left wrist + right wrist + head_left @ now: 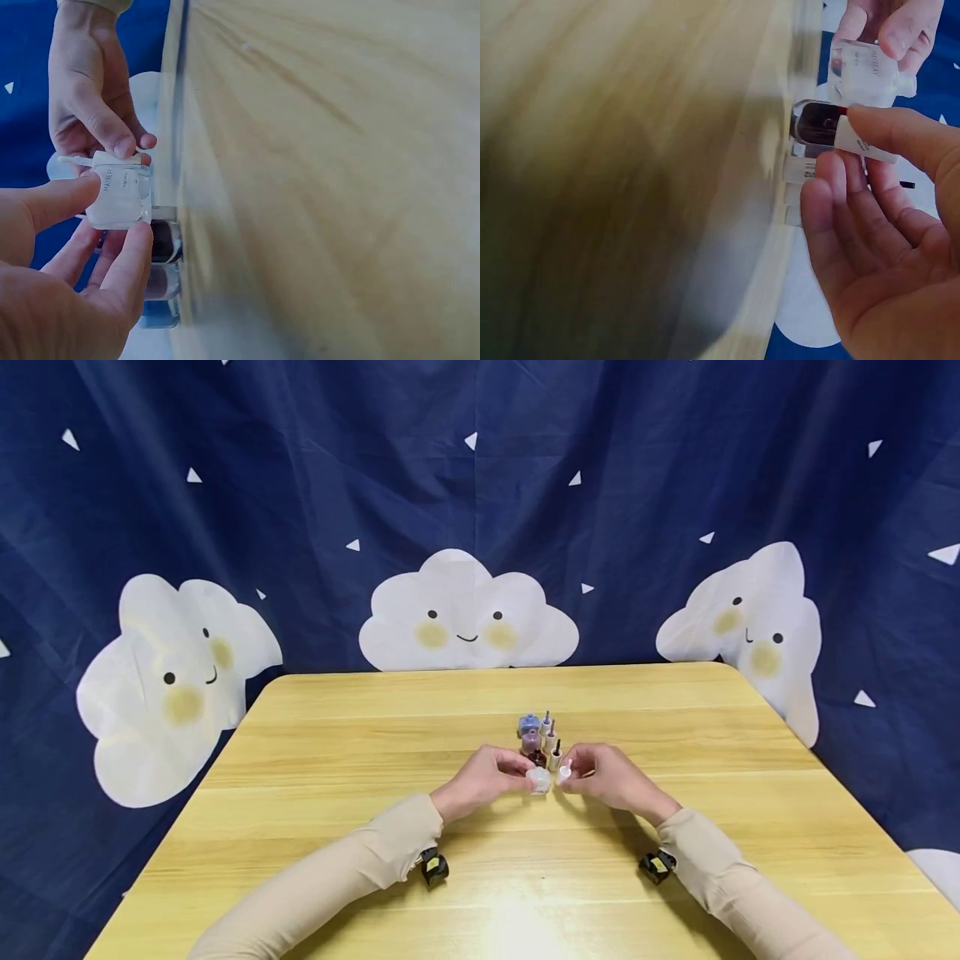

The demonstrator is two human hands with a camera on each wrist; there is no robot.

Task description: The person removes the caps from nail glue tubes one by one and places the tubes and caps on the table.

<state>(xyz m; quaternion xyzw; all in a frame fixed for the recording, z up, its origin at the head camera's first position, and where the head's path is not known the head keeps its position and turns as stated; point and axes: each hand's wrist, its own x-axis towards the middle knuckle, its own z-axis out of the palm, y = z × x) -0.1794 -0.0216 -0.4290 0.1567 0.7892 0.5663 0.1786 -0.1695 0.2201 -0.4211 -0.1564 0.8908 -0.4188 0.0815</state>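
Note:
My left hand point(491, 777) pinches a nail polish bottle point(537, 780) of whitish, clear glass between thumb and fingers; its printed label faces up in the left wrist view. Close to its right, my right hand point(611, 775) pinches a white cap point(565, 773) whose pale brush points upward. Behind the whitish bottle stand a dark red bottle point(537, 759), a purple bottle point(531, 742) and a blue bottle point(528, 724), all uncapped in a row. In the right wrist view, the dark red bottle point(819, 124) shows just past my right thumb.
Beside the bottles, a row of white caps stands with brushes up: one with a dark brush point(556, 760) nearest, then a purplish cap brush point(552, 727) and a bluish cap brush point(547, 717). The wooden table point(360, 735) meets a dark blue curtain point(315, 510) with clouds.

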